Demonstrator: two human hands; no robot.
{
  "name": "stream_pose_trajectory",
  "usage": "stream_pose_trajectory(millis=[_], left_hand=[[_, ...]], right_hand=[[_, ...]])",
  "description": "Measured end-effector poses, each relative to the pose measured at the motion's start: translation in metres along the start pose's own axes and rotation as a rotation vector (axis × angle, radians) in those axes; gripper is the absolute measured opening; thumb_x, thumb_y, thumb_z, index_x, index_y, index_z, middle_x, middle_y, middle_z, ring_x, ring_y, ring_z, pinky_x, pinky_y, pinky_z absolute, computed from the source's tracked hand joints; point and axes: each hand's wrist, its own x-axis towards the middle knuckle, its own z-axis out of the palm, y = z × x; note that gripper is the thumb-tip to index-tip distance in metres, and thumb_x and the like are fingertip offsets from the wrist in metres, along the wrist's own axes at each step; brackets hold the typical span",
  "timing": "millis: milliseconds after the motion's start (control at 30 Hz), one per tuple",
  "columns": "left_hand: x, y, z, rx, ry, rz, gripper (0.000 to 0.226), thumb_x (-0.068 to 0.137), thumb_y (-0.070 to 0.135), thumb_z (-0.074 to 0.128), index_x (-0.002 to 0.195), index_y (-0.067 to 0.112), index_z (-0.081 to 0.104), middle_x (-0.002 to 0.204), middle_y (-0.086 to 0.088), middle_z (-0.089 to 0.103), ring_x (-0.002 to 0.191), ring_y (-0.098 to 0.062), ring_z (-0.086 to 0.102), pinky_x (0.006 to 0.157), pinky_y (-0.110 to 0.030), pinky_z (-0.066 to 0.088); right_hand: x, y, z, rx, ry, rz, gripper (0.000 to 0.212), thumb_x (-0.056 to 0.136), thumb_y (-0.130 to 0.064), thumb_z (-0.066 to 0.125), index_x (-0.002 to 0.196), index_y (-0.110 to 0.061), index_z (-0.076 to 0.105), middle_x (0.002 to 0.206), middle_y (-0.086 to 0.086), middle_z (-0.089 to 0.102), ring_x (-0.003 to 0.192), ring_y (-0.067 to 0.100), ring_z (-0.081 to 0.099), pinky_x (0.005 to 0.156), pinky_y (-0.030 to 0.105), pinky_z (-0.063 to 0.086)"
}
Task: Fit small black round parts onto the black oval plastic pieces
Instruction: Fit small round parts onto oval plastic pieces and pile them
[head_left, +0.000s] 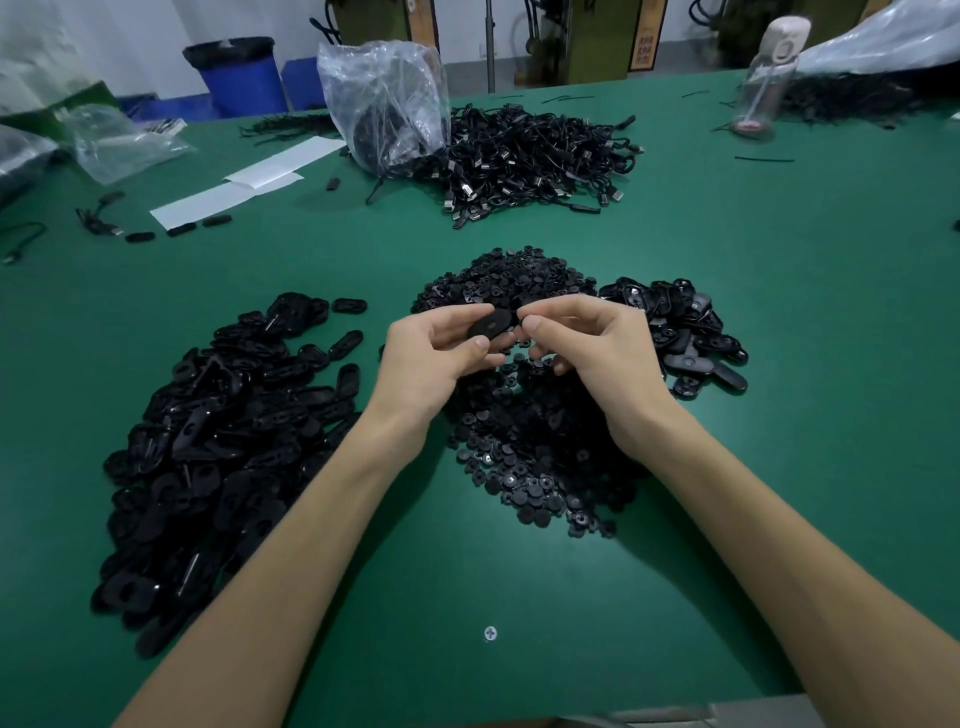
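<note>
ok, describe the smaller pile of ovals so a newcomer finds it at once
On the green table, find the central heap of small round parts. The smaller oval pile sits against its far right edge, beside the right hand. The other oval pile, left, is much bigger.

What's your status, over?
Left hand grips oval piece. Right hand pinches small part at its end. Nothing in the way.

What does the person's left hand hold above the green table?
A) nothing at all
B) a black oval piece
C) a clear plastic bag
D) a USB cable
B: the left hand grips a black oval piece between thumb and fingers, over the heap of round parts.
</note>
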Motion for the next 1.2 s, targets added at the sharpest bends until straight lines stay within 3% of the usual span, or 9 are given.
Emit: stream_pose_trajectory(millis=[133, 300, 633, 800, 967, 1200], left_hand=[[-0.0001, -0.0007, 0.0015, -0.024, -0.007, -0.022, 0.037, 0.096, -0.008, 0.066, 0.132, 0.0, 0.065, 0.118, -0.018, 0.075, 0.098, -0.024, 0.078, 0.094, -0.032, 0.06], [-0.0011, -0.0002, 0.0024, -0.056, -0.019, -0.019, 0.036, 0.095, -0.009, 0.067, 0.13, -0.002, 0.065, 0.119, -0.017, 0.074, 0.1, -0.023, 0.078, 0.089, -0.027, 0.061], [-0.0035, 0.001, 0.004, -0.037, -0.011, 0.009, 0.033, 0.092, -0.009, 0.07, 0.124, -0.002, 0.069, 0.116, -0.019, 0.074, 0.097, -0.025, 0.078, 0.083, -0.027, 0.062], [-0.0052, 0.0029, 0.0049, -0.065, 0.012, 0.044, 0.03, 0.09, -0.012, 0.071, 0.119, -0.004, 0.069, 0.109, -0.02, 0.076, 0.096, -0.027, 0.078, 0.079, -0.029, 0.063], [-0.0077, 0.0045, 0.0066, -0.073, 0.03, 0.074, 0.03, 0.088, -0.007, 0.076, 0.117, -0.002, 0.072, 0.101, -0.02, 0.077, 0.091, -0.028, 0.079, 0.078, -0.029, 0.063], [-0.008, 0.0045, 0.008, -0.091, 0.02, 0.079, 0.029, 0.086, -0.007, 0.077, 0.115, -0.002, 0.072, 0.083, -0.002, 0.079, 0.087, -0.027, 0.079, 0.075, -0.027, 0.063]], right_hand=[[0.0005, 0.0004, -0.0008, 0.019, 0.005, 0.017, 0.006, 0.093, -0.012, 0.073, 0.099, -0.012, 0.076, 0.085, 0.002, 0.08, 0.072, 0.01, 0.068, 0.061, 0.019, 0.049], [0.0007, -0.0009, -0.0014, 0.056, -0.009, 0.007, 0.017, 0.095, -0.011, 0.069, 0.109, -0.017, 0.077, 0.088, 0.002, 0.079, 0.072, 0.008, 0.065, 0.062, 0.02, 0.048], [0.0011, -0.001, -0.0017, 0.1, 0.025, 0.049, 0.009, 0.096, -0.014, 0.071, 0.104, -0.01, 0.071, 0.094, 0.003, 0.08, 0.081, 0.014, 0.072, 0.065, 0.022, 0.05], [0.002, -0.0001, -0.0017, 0.056, 0.053, 0.058, 0.002, 0.092, -0.02, 0.077, 0.093, -0.02, 0.075, 0.083, -0.006, 0.074, 0.077, 0.004, 0.065, 0.067, 0.02, 0.049], [0.0011, -0.001, -0.0009, 0.049, 0.047, 0.053, 0.004, 0.09, -0.016, 0.078, 0.093, -0.016, 0.076, 0.08, -0.002, 0.075, 0.071, 0.006, 0.065, 0.062, 0.018, 0.048], [0.0005, -0.0002, 0.0004, -0.008, 0.069, -0.031, 0.004, 0.087, -0.01, 0.079, 0.09, -0.011, 0.076, 0.076, 0.003, 0.077, 0.067, 0.009, 0.068, 0.06, 0.015, 0.048]])
